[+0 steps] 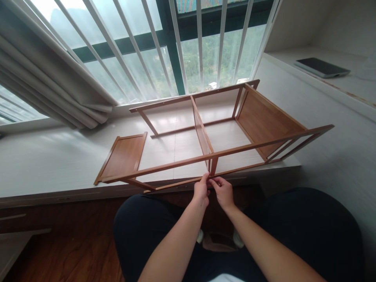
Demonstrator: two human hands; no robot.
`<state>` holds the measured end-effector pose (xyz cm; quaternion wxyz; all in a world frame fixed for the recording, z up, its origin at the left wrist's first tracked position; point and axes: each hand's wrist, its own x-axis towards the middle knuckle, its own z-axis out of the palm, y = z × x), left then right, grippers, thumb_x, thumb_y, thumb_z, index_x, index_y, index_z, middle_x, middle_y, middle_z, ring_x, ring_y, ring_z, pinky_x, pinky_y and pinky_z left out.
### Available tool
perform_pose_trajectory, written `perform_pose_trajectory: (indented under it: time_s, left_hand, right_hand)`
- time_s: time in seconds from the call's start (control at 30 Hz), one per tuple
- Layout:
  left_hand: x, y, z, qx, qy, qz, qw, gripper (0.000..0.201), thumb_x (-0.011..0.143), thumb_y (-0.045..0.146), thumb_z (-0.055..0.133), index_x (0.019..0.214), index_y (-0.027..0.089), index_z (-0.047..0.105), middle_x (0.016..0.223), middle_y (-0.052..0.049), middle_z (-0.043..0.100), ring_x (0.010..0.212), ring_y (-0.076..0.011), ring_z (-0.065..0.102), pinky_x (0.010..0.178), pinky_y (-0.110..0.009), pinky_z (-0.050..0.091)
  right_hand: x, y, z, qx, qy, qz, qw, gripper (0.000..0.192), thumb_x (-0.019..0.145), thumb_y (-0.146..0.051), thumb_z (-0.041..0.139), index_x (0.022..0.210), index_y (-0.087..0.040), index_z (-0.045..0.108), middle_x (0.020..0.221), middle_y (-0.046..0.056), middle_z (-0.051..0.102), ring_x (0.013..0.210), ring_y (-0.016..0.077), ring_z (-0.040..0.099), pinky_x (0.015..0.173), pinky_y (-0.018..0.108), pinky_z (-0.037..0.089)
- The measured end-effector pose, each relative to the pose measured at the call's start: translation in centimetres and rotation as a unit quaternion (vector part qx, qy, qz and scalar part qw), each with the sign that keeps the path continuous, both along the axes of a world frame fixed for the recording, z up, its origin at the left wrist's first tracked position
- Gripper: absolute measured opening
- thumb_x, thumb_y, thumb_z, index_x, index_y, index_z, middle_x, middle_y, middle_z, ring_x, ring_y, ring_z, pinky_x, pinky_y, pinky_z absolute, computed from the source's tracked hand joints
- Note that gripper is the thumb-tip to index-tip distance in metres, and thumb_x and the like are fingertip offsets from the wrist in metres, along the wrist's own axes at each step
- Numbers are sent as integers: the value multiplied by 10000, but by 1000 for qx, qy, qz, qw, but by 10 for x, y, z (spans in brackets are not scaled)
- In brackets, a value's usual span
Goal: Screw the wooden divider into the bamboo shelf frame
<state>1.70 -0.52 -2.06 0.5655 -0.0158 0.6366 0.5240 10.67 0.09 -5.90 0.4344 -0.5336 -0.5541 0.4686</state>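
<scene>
A wooden shelf frame [239, 150] lies on its side on the white window ledge, with one panel [267, 113] fitted at its right end and another shelf panel [202, 129] across its middle. My left hand [202, 190] is closed at the near lower rail, right where the middle panel meets it. Beside it, my right hand [222, 191] pinches at the same joint, its fingertips close to those of the left. Whatever small piece the right fingers may hold is hidden. A loose wooden panel [123, 156] rests flat at the frame's left end.
A barred window [190, 62] stands behind the white ledge [53, 156]. A grey curtain [55, 66] hangs at the left. At the upper right, a dark flat device [321, 67] lies on a white shelf [358, 84]. The wooden floor [73, 239] is below.
</scene>
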Motion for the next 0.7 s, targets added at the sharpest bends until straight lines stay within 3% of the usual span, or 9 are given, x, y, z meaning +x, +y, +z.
perform_pose_trajectory:
  time_s: [0.33,0.53,0.7]
  left_hand:
    - [1,-11,-9,21,48,4,999,492,551,552,806,774,131,684,741,-57,655,693,-156,555,543,-255,324]
    - [-2,-18,-9,24,25,-4,999,505,557,547,808,849,147,709,811,-61,679,709,-149,563,539,-240,319]
    - [1,-15,-10,46,7,29,998,475,537,493,836,843,154,706,753,-24,646,672,-121,537,576,-245,339]
  right_hand:
    - [2,-8,-1,10,-14,3,1000,352,837,-503,629,819,-171,747,722,64,726,608,182,592,604,279,430]
    - [2,-13,-4,17,-32,-5,999,340,836,-495,630,812,-177,747,700,54,717,595,174,576,592,271,414]
    - [2,-12,-4,25,-52,-11,998,329,835,-484,631,778,-176,735,668,44,699,565,159,542,578,265,390]
